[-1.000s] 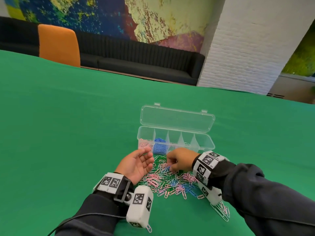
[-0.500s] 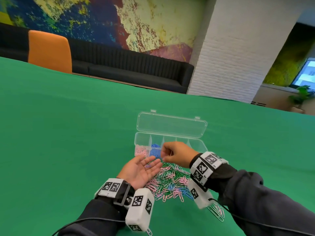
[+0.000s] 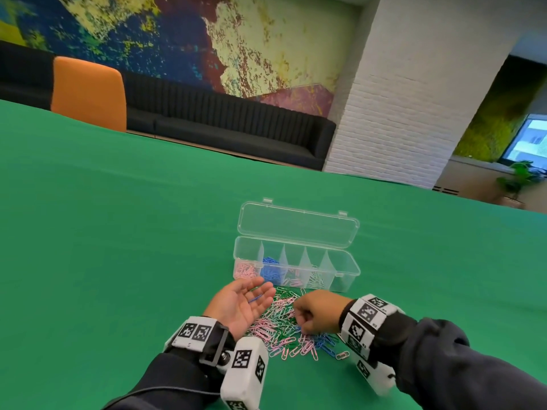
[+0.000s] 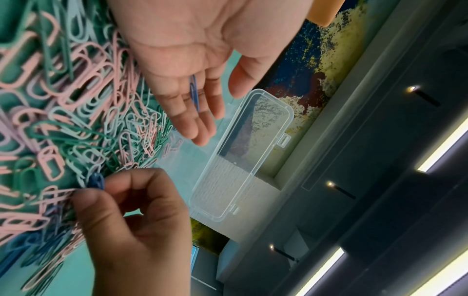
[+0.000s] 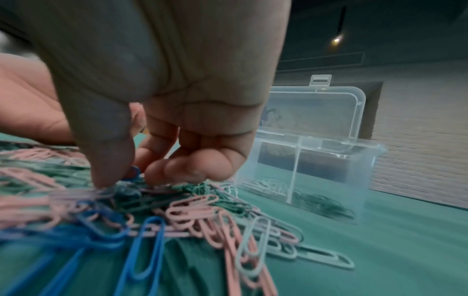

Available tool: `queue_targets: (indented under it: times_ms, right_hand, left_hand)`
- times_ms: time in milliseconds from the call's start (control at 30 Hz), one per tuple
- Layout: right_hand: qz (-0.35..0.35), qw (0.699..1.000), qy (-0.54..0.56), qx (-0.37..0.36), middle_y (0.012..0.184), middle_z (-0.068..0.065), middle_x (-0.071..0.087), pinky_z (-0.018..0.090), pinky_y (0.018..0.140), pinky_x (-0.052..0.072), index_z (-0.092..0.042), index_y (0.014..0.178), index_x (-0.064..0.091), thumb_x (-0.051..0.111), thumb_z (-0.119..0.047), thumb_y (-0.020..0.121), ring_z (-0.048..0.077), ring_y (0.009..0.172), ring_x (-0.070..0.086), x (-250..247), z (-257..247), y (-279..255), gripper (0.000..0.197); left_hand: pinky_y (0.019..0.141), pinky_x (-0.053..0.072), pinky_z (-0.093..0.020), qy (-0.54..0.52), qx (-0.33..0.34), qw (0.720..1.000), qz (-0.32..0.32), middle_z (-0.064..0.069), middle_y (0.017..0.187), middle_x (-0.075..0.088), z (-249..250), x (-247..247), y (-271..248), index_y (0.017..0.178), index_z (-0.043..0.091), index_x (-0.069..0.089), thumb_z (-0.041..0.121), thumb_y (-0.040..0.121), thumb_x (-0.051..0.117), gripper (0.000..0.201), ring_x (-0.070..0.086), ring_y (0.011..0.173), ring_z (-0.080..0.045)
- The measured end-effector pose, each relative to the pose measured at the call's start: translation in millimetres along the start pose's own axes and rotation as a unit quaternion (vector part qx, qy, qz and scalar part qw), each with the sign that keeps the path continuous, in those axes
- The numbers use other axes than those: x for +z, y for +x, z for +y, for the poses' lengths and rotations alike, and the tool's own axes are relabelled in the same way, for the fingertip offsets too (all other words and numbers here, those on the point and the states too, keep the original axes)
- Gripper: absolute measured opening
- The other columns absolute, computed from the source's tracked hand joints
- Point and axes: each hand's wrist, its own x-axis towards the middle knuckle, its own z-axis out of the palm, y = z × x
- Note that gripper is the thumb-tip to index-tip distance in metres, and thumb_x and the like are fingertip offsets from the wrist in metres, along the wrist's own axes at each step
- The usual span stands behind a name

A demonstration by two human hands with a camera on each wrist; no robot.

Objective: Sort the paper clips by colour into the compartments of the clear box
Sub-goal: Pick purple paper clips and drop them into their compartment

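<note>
the left hand (image 3: 236, 306) is lying palm up beside the pile, fingers spread and relaxed, and is carrying a single blue clip (image 3: 256, 298) across the base of its fingers; the clip (image 4: 194, 91) is resting loose there, with no finger curling round it. the right hand (image 3: 318, 313) is reaching down into the loose paper clips (image 3: 284, 329), its thumb and forefinger pinching a second, dark blue clip (image 4: 96, 181) at the top of the pile, the other fingers (image 5: 192, 170) curling under the palm. in the right wrist view this pinched clip (image 5: 133, 173) is showing only partly between the fingertips. the pile is lying on the green table (image 3: 118, 247), mixing pink, green, blue and pale clips, and is sitting just in front of the clear box (image 3: 346, 276). the box is standing with its lid (image 3: 297, 229) hinging open toward the far side. its leftmost compartment is holding pink clips (image 3: 245, 270), the next one blue clips (image 3: 270, 270); the compartments further right are holding a few clips whose colours are hard to tell through the plastic. an orange chair (image 3: 88, 93) and a dark sofa (image 3: 231, 125) are standing beyond the table, near a white brick pillar (image 3: 399, 113).
</note>
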Motion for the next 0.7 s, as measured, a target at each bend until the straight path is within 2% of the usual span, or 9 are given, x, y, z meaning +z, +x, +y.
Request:
queue_targets:
  times_ms: [67, 133, 233, 300, 400, 467, 567, 633, 700]
  right_hand:
    - [0.014, 0.999, 0.039, 0.003, 0.07, -0.013, 0.05, 0.01, 0.063, 0.04, -0.025, 0.071, 0.046, 0.06, -0.012, 0.087, 0.004, 0.069, 0.049, -3, 2, 0, 0.025]
    - [0.045, 0.995, 0.084, 0.003, 0.073, -0.014, 0.053, 0.011, 0.07, 0.044, -0.024, 0.075, 0.051, 0.061, -0.016, 0.088, -0.002, 0.068, 0.05, -10, 3, 0, 0.019]
    - [0.116, 0.983, 0.14, -0.013, 0.071, -0.015, 0.054, 0.007, 0.064, 0.04, -0.02, 0.082, 0.057, 0.064, -0.019, 0.087, -0.005, 0.064, 0.048, -21, 2, 1, 0.008]
    - [0.16, 0.968, 0.191, -0.029, 0.07, -0.015, 0.054, 0.006, 0.061, 0.04, -0.022, 0.078, 0.057, 0.064, -0.016, 0.087, -0.004, 0.062, 0.048, -28, -2, 2, 0.013]
    - [0.185, 0.943, 0.27, -0.054, 0.07, -0.012, 0.056, 0.01, 0.063, 0.043, -0.029, 0.076, 0.055, 0.062, -0.01, 0.087, -0.004, 0.06, 0.051, -34, -6, 3, 0.023]
    - [0.191, 0.942, 0.272, -0.052, 0.072, -0.011, 0.055, 0.013, 0.065, 0.043, -0.026, 0.084, 0.059, 0.062, -0.009, 0.087, -0.001, 0.062, 0.051, -33, -5, 3, 0.018]
    - [0.167, 0.968, 0.185, -0.022, 0.074, -0.013, 0.054, 0.012, 0.069, 0.042, -0.017, 0.093, 0.061, 0.062, -0.01, 0.087, 0.003, 0.069, 0.051, -32, 0, -3, 0.01]
    - [0.094, 0.99, 0.107, 0.002, 0.078, -0.01, 0.056, 0.015, 0.073, 0.044, -0.02, 0.087, 0.058, 0.061, -0.011, 0.087, 0.007, 0.076, 0.053, -29, 5, -10, 0.009]
    - [0.023, 0.998, 0.054, 0.024, 0.076, -0.011, 0.055, 0.02, 0.076, 0.043, -0.023, 0.079, 0.054, 0.062, -0.013, 0.087, 0.009, 0.078, 0.053, -22, 9, -16, 0.015]
  left_hand:
    - [0.053, 0.058, -0.032, 0.005, -0.002, 1.0, -0.001, -0.022, 0.082, 0.066, 0, -1, 1, 0.093, -0.005, 0.057, 0.01, 0.096, 0.038, 0.024, 0.07, 0.063, -0.029]
    - [0.057, 0.058, -0.034, 0.016, -0.009, 1.0, -0.004, -0.023, 0.085, 0.066, -1, -1, 2, 0.093, -0.004, 0.058, 0.011, 0.095, 0.039, 0.024, 0.069, 0.068, -0.03]
    - [0.064, 0.058, -0.036, 0.034, -0.03, 0.999, -0.007, -0.024, 0.09, 0.067, -4, 0, 2, 0.095, -0.003, 0.059, 0.014, 0.095, 0.039, 0.026, 0.066, 0.082, -0.033]
    - [0.068, 0.057, -0.037, 0.037, -0.05, 0.998, -0.014, -0.025, 0.093, 0.067, -6, 1, 2, 0.099, -0.003, 0.058, 0.019, 0.097, 0.037, 0.031, 0.064, 0.089, -0.035]
    - [0.065, 0.058, -0.039, 0.018, -0.077, 0.996, -0.039, -0.027, 0.098, 0.066, -8, 4, 2, 0.104, -0.006, 0.057, 0.024, 0.099, 0.034, 0.038, 0.068, 0.083, -0.037]
    - [0.064, 0.057, -0.042, 0.006, -0.086, 0.995, -0.051, -0.029, 0.101, 0.065, -7, 5, 1, 0.108, -0.008, 0.056, 0.025, 0.099, 0.034, 0.041, 0.07, 0.079, -0.037]
    - [0.06, 0.057, -0.044, -0.016, -0.085, 0.995, -0.053, -0.03, 0.1, 0.065, -5, 5, 1, 0.107, -0.01, 0.055, 0.024, 0.099, 0.034, 0.041, 0.07, 0.077, -0.039]
    - [0.059, 0.057, -0.046, -0.027, -0.084, 0.995, -0.052, -0.03, 0.099, 0.065, -5, 3, 2, 0.106, -0.01, 0.055, 0.023, 0.099, 0.033, 0.041, 0.069, 0.076, -0.04]
    - [0.061, 0.057, -0.047, -0.035, -0.08, 0.995, -0.05, -0.03, 0.1, 0.065, -4, 1, 3, 0.104, -0.01, 0.056, 0.02, 0.099, 0.033, 0.038, 0.069, 0.077, -0.04]
